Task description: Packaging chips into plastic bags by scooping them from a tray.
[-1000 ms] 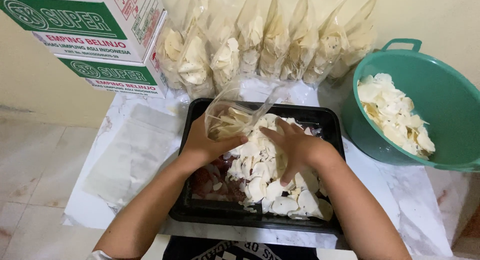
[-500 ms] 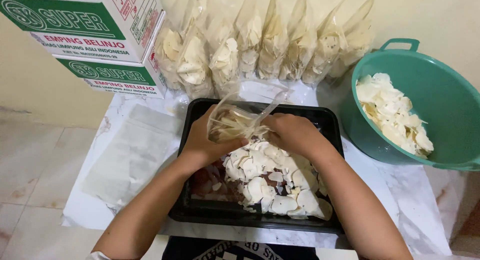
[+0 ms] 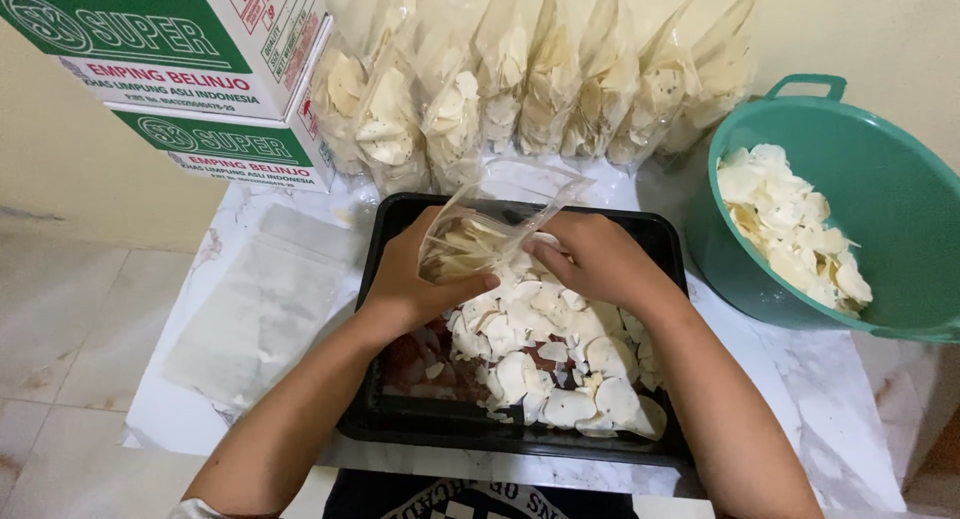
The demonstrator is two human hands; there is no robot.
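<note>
The left hand point(image 3: 415, 279) is clamped round a clear bag point(image 3: 478, 234) tilted over the tray point(image 3: 400, 419), while the right hand point(image 3: 590, 259), fingers curled together at the bag's mouth, feeds in chips point(image 3: 545, 349). It would go best with the mouth held wide and low over the pile so strays fall back. The tray sits on a marble top point(image 3: 800, 419) against a cream wall: filled bags point(image 3: 520, 89) at 12 o'clock, boxes point(image 3: 180, 69) at 10, a green basin point(image 3: 880, 209) at 2, flat bags point(image 3: 260, 309) at 9.
</note>
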